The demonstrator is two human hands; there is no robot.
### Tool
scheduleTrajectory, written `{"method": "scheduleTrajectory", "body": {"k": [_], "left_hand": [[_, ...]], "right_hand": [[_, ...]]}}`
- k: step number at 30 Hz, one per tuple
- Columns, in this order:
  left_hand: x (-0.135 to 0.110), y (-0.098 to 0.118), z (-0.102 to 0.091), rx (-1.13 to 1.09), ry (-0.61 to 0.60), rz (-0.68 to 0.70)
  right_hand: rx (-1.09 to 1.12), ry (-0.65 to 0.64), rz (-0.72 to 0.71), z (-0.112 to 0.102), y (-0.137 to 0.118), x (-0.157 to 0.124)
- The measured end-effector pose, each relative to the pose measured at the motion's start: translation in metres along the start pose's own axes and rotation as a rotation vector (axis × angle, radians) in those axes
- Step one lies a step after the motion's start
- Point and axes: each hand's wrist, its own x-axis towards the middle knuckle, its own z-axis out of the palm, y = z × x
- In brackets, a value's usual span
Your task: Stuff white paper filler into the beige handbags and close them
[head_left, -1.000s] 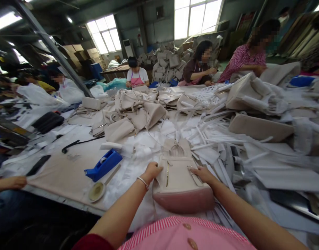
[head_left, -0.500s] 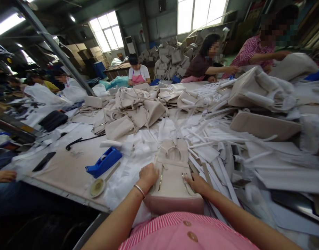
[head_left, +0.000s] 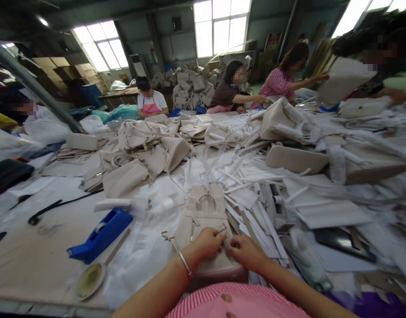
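Left of centre: blue tape dispenser. Straight ahead, flat on the table: beige handbag, probably light, soft-sided, best gripped by its edges. Left hand and right hand both pinching closed on its front hardware.

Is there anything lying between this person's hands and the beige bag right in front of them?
Nothing visible. The left hand and right hand already rest on the beige bag, meeting at its near end. The blue tape dispenser lies well off to the left.
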Motion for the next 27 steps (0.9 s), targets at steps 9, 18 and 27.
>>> {"method": "scheduleTrajectory", "body": {"k": [9,18,27], "left_hand": [[0.024,0.010,0.022,-0.684,-0.011,0.054],[0.028,0.000,0.026,-0.686,0.095,0.031],[0.017,0.006,0.020,-0.628,0.054,0.048]], "right_hand": [[0.204,0.117,-0.195,-0.006,0.009,-0.006],[-0.604,0.313,-0.026,-0.091,0.052,0.066],[-0.388,0.331,-0.053,-0.121,0.063,0.112]]}}
